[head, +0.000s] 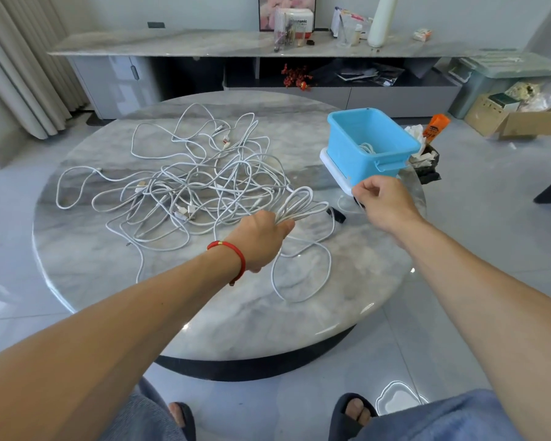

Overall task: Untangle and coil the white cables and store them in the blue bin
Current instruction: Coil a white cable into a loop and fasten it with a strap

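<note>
A large tangle of white cables [198, 179] lies spread over the round marble table [109, 265]. My left hand [261, 237] grips a bunch of coiled white cable loops [299, 202] just above the tabletop, and slack from it trails toward the near edge. My right hand [385, 202] hovers at the near corner of the blue bin [372, 138] with fingers curled, seemingly pinching a thin white cable end. The bin sits on a white base [331, 167] and holds one white cable coil [368, 148]. A small black strap [336, 214] lies between my hands.
Behind the bin are an orange packet [436, 125] and crumpled tissue in a black holder [427, 160]. A cardboard box [519, 122] stands on the floor at right. A long marble cabinet [172, 43] runs along the back wall.
</note>
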Tool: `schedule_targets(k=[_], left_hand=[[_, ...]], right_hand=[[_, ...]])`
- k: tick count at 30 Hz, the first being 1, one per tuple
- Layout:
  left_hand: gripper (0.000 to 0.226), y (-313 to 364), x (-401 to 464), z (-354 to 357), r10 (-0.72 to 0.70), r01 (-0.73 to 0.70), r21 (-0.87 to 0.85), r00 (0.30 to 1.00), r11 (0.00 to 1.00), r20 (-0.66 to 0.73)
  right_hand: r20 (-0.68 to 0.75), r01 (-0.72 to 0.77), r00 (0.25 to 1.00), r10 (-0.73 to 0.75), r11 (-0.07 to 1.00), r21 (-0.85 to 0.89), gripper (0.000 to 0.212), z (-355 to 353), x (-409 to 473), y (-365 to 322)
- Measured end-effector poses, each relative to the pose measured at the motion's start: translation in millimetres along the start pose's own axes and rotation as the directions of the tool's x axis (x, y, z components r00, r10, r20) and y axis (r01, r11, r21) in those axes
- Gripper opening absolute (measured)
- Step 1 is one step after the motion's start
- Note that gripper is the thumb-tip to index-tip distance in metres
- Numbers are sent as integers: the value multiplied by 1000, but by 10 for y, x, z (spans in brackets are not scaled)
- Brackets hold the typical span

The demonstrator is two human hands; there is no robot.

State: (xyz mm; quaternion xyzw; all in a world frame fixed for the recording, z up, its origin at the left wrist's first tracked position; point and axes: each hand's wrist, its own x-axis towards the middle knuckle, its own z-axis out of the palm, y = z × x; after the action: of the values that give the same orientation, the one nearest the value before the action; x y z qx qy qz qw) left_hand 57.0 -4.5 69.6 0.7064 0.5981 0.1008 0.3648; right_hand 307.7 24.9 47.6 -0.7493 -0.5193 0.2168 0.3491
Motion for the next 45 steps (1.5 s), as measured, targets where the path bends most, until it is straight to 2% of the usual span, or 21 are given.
schedule_targets(k=[2, 5, 7, 10, 12, 14, 17, 19, 22, 24, 26, 29, 32, 33, 36, 39, 45], left_hand=[[43, 14, -9, -3, 0, 0, 18, 1000, 1000, 0], [43, 24, -28, -1, 19, -18, 75, 1000, 997, -5], [43, 23, -31, -3, 31, -30, 109, 999, 994, -7], [38, 42, -71, 6, 60, -58, 183, 998, 981, -4], [35, 34, -62, 65, 92, -78, 241, 995, 967, -47], [40, 1, -55, 89, 124, -91, 271, 986, 958, -110], [48, -24, -59, 79, 129, -97, 321, 988, 942, -79], [43, -7, -91, 36, 99, -91, 236, 995, 967, -24], [42, -5, -151, -15, 88, -82, -79, 993, 993, 75], [39, -4, -193, -57, 119, -56, -328, 977, 943, 175], [43, -11, -239, -139, 168, -26, -475, 951, 880, 259], [47, -22, -298, -254, 230, -35, -523, 921, 852, 314], [28, -18, -354, -325, 224, 3, -538, 907, 843, 358], [29, -9, -359, -333, 196, 43, -552, 910, 833, 365], [61, -2, -327, -327, 56, 203, -654, 934, 729, 352], [61, -22, -288, -275, 4, 198, -685, 960, 701, 281], [35, -35, -244, -296, -52, 140, -662, 987, 736, 151]], right_hand=[[-14, 11, 1000, -11, 1000, 7, 16, -56, -30, 1], [-66, 116, 991, -119, 992, -52, 14, -145, -111, -55], [-24, 194, 981, -195, 981, -24, 14, -212, -231, -144], [174, 263, 936, -306, 937, 232, 14, -236, -569, -413], [340, 218, 871, -354, 900, 377, 14, -144, -840, -606], [419, 176, 851, -317, 924, 341, 16, 26, -1023, -687], [399, 108, 898, -187, 971, 211, 22, 223, -1113, -645], [324, 140, 929, -182, 979, 148, 23, 274, -1137, -634], [171, 213, 960, -221, 975, 64, 27, 319, -1185, -676], [98, 244, 965, -245, 970, 20, 28, 333, -1216, -726], [57, 250, 966, -251, 968, 29, 29, 334, -1231, -773], [32, 250, 967, -253, 966, 70, 30, 323, -1235, -816], [52, 239, 968, -245, 966, 98, 30, 315, -1240, -826], [62, 231, 969, -238, 967, 108, 29, 310, -1237, -827], [54, 235, 968, -244, 963, 132, 26, 314, -1244, -833], [50, 283, 955, -291, 951, 128, 27, 302, -1259, -842], [292, 264, 892, -345, 922, 282, 8, 145, -1196, -834]])
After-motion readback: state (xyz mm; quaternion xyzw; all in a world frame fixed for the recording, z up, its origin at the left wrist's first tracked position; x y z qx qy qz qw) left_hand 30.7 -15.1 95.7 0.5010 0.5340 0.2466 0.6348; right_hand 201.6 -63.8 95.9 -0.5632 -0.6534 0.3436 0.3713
